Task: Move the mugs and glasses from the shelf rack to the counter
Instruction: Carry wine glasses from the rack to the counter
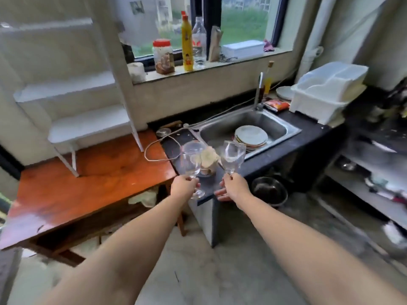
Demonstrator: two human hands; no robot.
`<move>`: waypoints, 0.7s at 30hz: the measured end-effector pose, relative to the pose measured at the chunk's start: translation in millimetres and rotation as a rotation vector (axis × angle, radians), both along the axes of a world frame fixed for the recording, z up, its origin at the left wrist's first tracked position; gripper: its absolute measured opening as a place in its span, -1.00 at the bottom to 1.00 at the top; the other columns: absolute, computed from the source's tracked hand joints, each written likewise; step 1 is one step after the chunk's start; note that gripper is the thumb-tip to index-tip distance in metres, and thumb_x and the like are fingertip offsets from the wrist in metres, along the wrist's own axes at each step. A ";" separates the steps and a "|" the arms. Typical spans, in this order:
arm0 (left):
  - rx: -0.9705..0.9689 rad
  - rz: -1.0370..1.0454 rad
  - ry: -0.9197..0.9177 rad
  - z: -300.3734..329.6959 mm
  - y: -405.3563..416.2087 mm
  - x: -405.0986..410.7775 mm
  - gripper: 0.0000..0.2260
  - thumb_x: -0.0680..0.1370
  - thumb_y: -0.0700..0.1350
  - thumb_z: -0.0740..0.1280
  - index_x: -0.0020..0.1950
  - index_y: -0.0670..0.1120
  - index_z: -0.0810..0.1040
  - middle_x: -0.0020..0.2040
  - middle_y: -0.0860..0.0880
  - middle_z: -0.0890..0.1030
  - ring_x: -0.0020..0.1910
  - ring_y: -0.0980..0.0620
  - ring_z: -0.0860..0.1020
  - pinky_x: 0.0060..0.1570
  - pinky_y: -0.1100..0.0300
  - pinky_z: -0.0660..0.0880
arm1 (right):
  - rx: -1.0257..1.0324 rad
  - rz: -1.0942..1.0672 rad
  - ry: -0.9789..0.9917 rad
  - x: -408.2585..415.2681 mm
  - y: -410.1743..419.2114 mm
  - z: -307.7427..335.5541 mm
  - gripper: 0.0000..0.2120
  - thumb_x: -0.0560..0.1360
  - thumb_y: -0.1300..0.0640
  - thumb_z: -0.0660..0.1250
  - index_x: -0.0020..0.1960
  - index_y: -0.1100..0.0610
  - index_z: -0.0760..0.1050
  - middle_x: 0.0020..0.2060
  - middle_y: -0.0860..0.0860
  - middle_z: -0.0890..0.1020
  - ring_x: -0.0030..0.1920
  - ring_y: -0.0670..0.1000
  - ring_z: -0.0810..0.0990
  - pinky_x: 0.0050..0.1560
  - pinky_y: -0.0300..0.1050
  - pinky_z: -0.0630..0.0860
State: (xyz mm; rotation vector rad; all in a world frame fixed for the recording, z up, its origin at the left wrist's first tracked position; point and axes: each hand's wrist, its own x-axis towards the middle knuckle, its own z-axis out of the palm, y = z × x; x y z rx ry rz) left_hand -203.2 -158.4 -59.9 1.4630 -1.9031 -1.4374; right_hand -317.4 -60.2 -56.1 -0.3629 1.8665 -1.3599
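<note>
The left hand (184,186) gripped the stem of a clear, smooth stemmed wine glass (192,160), held upright, its round foot showing just below the fingers. Just beside it, the right hand (233,187) pinched the stem of a second clear stemmed glass (233,155), also upright. Both glasses were over the near edge of the dark matte stone counter (209,183). Between the two bowls, on the counter, sat a crumpled pale cloth (208,158). Beyond the hands lay the brushed steel sink (277,126) holding stacked round plates (251,136). Well to the left of the left hand stood the white tiered shelf rack (88,119) on a glossy orange-brown wooden table (77,183).
</note>
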 end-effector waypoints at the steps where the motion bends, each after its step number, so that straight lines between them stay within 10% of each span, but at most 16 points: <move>1: 0.007 -0.026 -0.007 -2.1 12.7 -13.4 -0.72 0.55 -0.21 0.31 -0.38 -0.10 0.50 -0.35 -0.04 0.58 -0.46 0.09 0.46 -0.43 0.26 0.41 | 0.003 -0.028 -0.016 -10.2 16.4 -4.0 -0.85 0.64 0.16 0.04 0.06 0.22 0.33 -0.21 0.11 0.50 -0.41 0.07 0.59 -0.51 -0.10 0.58; 21: 0.199 -0.735 -0.052 -31.1 389.9 -318.8 -0.73 0.49 -0.25 0.28 -0.42 -0.10 0.50 -0.45 -0.07 0.50 -0.52 0.08 0.46 -0.58 0.37 0.39 | 0.064 -0.791 -0.087 -224.6 437.5 -31.6 -0.87 0.63 0.22 0.03 0.02 0.26 0.31 -0.26 0.08 0.42 -0.68 -0.07 0.54 -0.69 -0.25 0.45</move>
